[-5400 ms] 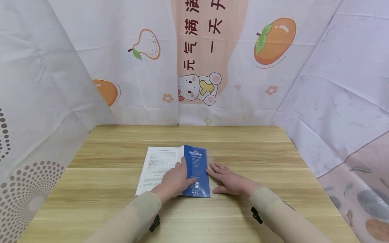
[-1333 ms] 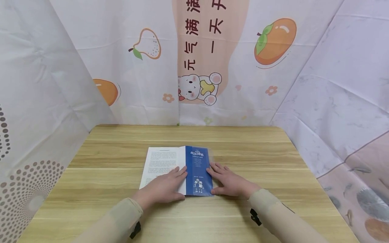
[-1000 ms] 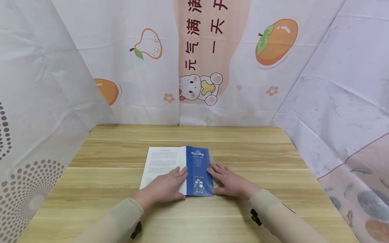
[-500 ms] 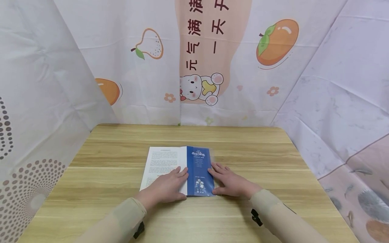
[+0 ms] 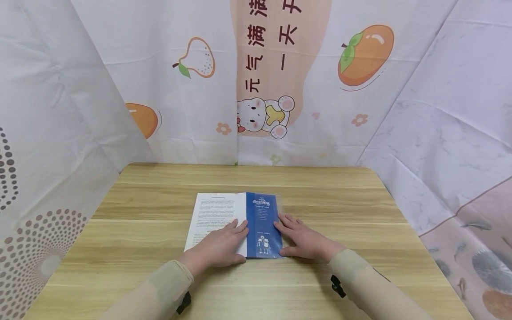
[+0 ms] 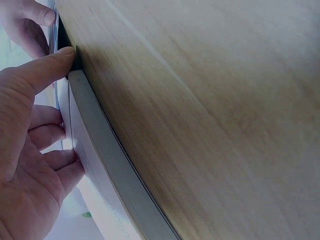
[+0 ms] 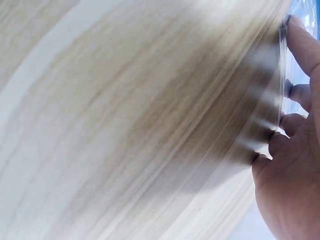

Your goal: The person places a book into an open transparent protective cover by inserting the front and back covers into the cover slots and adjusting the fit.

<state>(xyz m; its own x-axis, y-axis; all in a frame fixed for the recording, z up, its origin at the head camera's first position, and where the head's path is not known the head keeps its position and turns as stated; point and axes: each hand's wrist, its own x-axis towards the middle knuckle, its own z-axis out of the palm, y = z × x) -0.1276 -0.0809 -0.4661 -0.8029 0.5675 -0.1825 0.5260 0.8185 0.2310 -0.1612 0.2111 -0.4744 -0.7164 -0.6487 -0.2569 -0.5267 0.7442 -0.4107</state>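
An open book [image 5: 210, 213] lies on the wooden table, printed white page on the left and a blue cover flap [image 5: 262, 222] on the right. A clear plastic cover [image 5: 279, 205] extends past the flap's right edge. My left hand [image 5: 218, 246] rests on the white page, fingertips at the fold beside the blue flap. In the left wrist view, its thumb [image 6: 50, 70] touches the near end of the thick page block [image 6: 107, 145]. My right hand [image 5: 302, 238] rests with spread fingers at the flap's right edge. The right wrist view shows those fingertips along the plastic edge [image 7: 283, 75].
The wooden table [image 5: 340, 195] extends around the book on all sides. Behind it hangs a white curtain [image 5: 176, 115] printed with fruit, a cartoon animal and characters. More hanging cloth [image 5: 452, 120] closes in the right side, with dotted cloth [image 5: 44, 240] on the left.
Since the oldest frame, my left hand has moved off the blue flap, left and nearer, onto the white page. The flap has shifted slightly right. My right hand has barely moved.
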